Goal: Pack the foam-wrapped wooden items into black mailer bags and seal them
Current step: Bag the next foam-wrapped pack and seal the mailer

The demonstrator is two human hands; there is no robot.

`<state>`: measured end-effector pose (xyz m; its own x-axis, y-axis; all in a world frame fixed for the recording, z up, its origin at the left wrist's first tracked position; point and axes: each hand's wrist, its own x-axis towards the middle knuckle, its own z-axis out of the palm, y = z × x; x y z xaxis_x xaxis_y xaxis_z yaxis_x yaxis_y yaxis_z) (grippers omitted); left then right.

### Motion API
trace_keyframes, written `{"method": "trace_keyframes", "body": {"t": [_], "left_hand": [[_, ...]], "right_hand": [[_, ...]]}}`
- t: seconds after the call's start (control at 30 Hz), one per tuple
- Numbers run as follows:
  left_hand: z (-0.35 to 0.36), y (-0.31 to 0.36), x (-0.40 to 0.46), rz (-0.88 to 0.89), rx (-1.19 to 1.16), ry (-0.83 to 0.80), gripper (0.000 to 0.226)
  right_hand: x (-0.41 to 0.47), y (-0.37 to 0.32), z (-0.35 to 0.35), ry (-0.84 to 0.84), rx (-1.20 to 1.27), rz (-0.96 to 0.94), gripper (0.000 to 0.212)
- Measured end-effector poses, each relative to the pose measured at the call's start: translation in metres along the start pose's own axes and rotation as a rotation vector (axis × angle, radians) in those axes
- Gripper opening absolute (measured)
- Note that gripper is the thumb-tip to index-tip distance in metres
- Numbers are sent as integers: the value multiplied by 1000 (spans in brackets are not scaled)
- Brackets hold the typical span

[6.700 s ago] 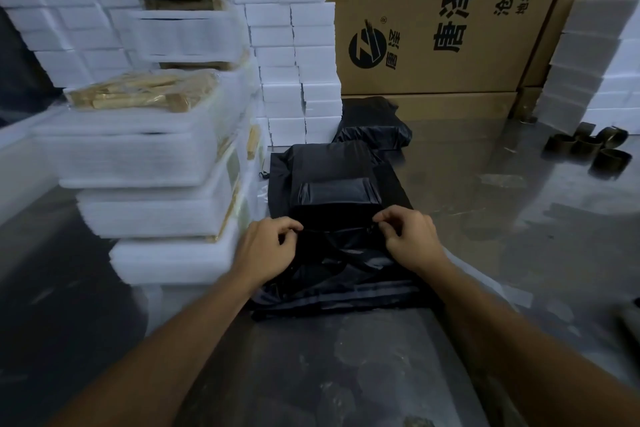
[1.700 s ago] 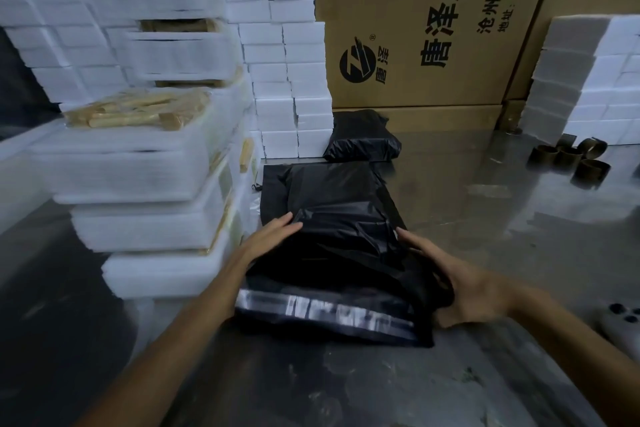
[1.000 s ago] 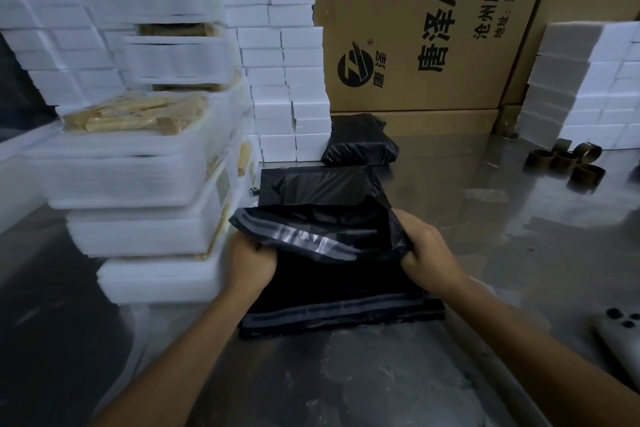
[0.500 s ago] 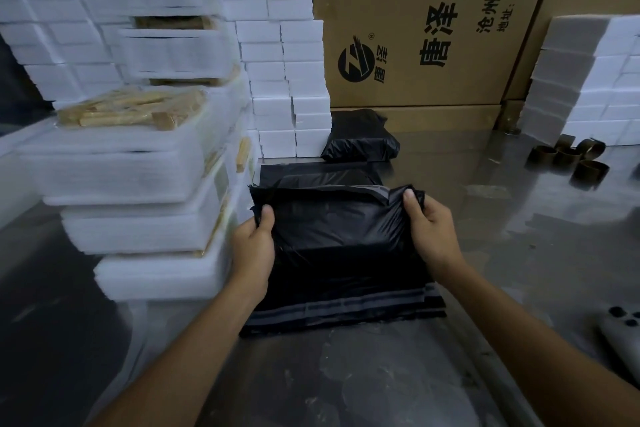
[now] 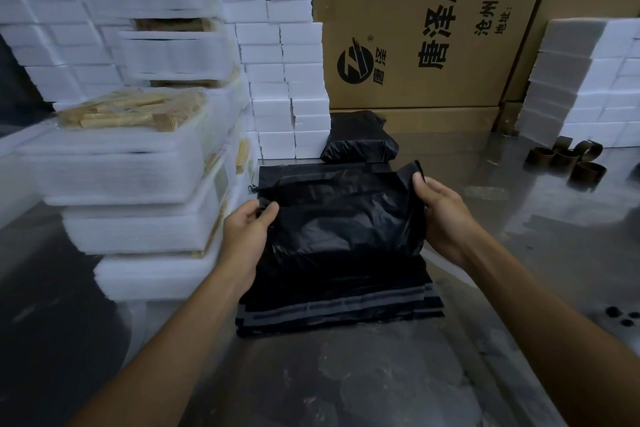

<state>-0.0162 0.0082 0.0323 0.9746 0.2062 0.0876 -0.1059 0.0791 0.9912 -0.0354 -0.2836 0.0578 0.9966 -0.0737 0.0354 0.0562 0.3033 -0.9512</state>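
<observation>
Head view, single frame; I take the stack of flat black mailer bags [image 5: 341, 302] on the metal table [image 5: 398, 378] as my landmark. Left hand [image 5: 247, 236] sits at the stack's left edge, thumb and fingers curled and pinching the left side of a filled black mailer bag [image 5: 343, 218]; right hand [image 5: 441, 215] sits at the opposite side, thumb and fingers pinching that bag's upper right corner, where a bit of film sticks up above the thumb; the bag is held between the two hands, over the far half of the stack; I cannot tell whether its underside touches the stack. Near edge of the stack shows grey adhesive strips, staggered. Beyond the stack, a sealed black parcel [image 5: 358, 139] lies against the cardboard boxes [image 5: 415, 28] printed with black characters. Left of the stack, just beside it, a pile of foam-wrapped wooden items [image 5: 138, 166]; wood shows under clear film on one upper tier; frame is blurred there. Behind that pile and left of the sealed parcel, small white foam blocks [image 5: 287, 80] stacked in columns. Right of the stack, well apart, more white foam blocks [image 5: 588, 80] and a few empty tape cores [image 5: 568, 163] on the table.
</observation>
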Motion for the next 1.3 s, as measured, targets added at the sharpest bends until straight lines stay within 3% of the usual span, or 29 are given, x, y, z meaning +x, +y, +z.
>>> {"method": "trace_keyframes", "body": {"t": [0.07,0.13,0.23,0.33,0.4,0.47,0.6,0.73,0.8,0.93,1.0,1.07,1.13,1.2,1.3], "left_hand": [[1,2,1,-14,-13,11,24],[2,1,1,-27,-3,32,23],[2,-1,2,-10,39,41,26],[-2,2,-4,64,62,52,22],[-7,5,-9,55,-5,-13,13],[-11,6,-12,6,18,-99,23],[-17,11,-13,-104,139,-43,16],[-12,19,-9,-183,70,36,16],[-8,28,-11,-228,-13,42,20],[-8,37,-18,-324,-241,-50,16],[-9,34,-18,-366,-312,-51,26],[-9,32,-17,-372,-293,-39,34],[-7,29,-17,-352,-250,-33,29],[-8,25,-17,-335,-267,-4,8],[-10,18,-19,-352,-299,19,11]], "right_hand": [[-2,-1,-8,-158,-50,26,41],[-3,-3,-13,-210,-165,61,49],[-4,-8,-13,-149,-343,129,42],[-2,-11,-15,-48,-429,104,13],[-1,-14,-13,8,-476,84,15],[0,-17,-10,52,-492,89,25],[2,-25,-9,92,-535,97,24],[4,-31,-12,67,-481,208,22],[1,-33,-11,60,-350,258,16],[-7,-32,-16,17,9,318,23],[-9,-31,-16,57,136,337,45],[-8,-27,-13,145,69,338,64],[-7,-23,-5,220,-26,294,42],[-6,-22,1,223,-107,250,12],[-7,-23,-2,198,-188,238,18]]}}
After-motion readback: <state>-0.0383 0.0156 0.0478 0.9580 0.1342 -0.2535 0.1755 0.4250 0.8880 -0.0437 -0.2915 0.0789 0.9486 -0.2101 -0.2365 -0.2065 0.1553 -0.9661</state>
